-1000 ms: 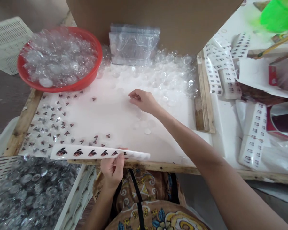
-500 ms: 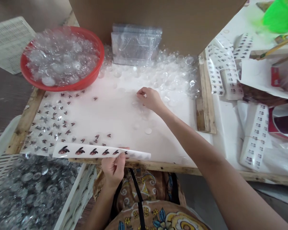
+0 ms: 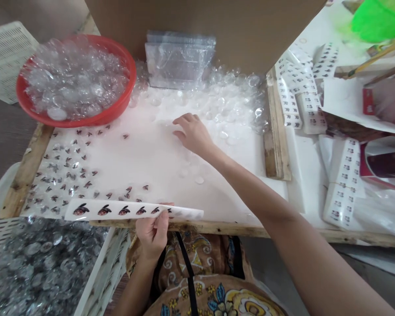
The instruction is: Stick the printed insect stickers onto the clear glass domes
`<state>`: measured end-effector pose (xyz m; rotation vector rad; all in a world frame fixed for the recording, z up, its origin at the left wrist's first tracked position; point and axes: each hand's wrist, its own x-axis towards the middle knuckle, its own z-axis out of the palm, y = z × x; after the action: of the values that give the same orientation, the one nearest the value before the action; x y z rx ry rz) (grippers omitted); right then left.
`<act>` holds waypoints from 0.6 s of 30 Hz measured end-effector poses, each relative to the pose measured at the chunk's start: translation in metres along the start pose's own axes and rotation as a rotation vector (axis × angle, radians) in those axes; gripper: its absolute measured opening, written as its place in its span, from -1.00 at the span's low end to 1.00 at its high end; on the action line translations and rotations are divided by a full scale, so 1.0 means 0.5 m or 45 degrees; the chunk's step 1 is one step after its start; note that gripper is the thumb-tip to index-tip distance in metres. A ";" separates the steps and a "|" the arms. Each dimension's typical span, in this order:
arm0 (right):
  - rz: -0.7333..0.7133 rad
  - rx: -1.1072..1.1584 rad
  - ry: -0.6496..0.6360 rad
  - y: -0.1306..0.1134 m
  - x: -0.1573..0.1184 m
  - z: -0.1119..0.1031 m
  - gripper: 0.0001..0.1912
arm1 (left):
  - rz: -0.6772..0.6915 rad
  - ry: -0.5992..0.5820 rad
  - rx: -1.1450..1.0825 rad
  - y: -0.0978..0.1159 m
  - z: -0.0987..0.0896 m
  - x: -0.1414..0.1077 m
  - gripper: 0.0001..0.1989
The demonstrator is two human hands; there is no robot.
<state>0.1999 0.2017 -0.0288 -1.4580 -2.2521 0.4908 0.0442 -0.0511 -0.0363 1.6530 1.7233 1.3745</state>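
My left hand [image 3: 153, 230] is closed on a white strip of stickers [image 3: 118, 210] at the table's front edge, thumb on top. Dark printed figures run along the strip's left part; its right end looks blank. My right hand [image 3: 192, 134] hovers over or touches the white tabletop [image 3: 141, 158], thumb and fingers apart, with nothing visible between them. Faint clear discs [image 3: 199, 180] lie near it, and more clear round pieces [image 3: 225, 101] spread behind it. At the left, several clear pieces bearing the same dark figures [image 3: 82, 171] lie scattered.
A red basin [image 3: 125, 103] heaped with clear pieces stands back left. Behind the table rises a cardboard box [image 3: 243, 35], a clear plastic container [image 3: 179, 61] before it. A wooden rail [image 3: 278, 131] borders the right, with sticker sheets [image 3: 342, 184] beyond. A white crate [image 3: 95, 272] sits below left.
My right hand has gone from a pinch to spread fingers and shifted slightly left. My left hand still holds the strip. The whole view has shifted a little.
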 end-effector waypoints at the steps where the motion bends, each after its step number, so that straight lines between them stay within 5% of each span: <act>1: -0.025 -0.029 -0.033 -0.009 0.006 0.011 -0.69 | 0.015 -0.001 0.001 0.001 0.000 0.001 -0.79; 5: -0.063 -0.083 -0.164 -0.036 -0.005 0.040 -0.71 | 0.021 0.008 -0.017 0.000 0.001 -0.001 -0.79; 11: -0.139 0.062 -0.259 -0.053 -0.059 0.026 -0.79 | 0.004 -0.020 -0.012 -0.005 0.000 -0.005 -0.78; 18: -0.038 0.006 -0.138 -0.074 0.046 0.066 -0.51 | 0.059 0.006 0.012 0.011 0.000 0.011 -0.78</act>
<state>0.1458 0.2060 -0.0349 -1.4252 -2.3508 0.5781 0.0457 -0.0471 -0.0301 1.7065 1.7066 1.3939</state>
